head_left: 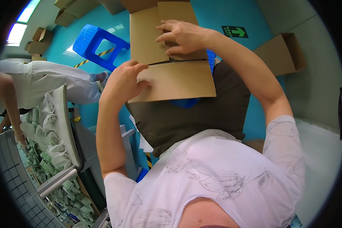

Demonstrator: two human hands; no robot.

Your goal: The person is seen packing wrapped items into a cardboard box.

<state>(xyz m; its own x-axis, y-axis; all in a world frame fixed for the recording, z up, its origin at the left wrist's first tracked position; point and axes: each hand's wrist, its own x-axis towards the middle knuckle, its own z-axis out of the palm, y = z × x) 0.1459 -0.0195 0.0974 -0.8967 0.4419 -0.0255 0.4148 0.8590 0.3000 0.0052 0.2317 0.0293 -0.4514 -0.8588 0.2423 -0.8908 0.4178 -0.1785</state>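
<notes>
A brown cardboard box (178,81) sits in front of me, its near flap folded inward and a dark gap between it and the far flaps. My left hand (123,81) grips the box's left side, thumb on the near flap and fingers curled by the gap. On the far side, my right hand (184,37) lies across the far flap (146,36) with its fingers spread. The fingertips of that hand rest near the seam between two flaps. What is inside the box is hidden.
A blue plastic stool (98,45) stands at far left, near another person (45,81) in white trousers. On my left, a workbench holds several pale green parts (45,136). An open carton (279,55) is at right, by the wall. More cartons (78,9) stand behind.
</notes>
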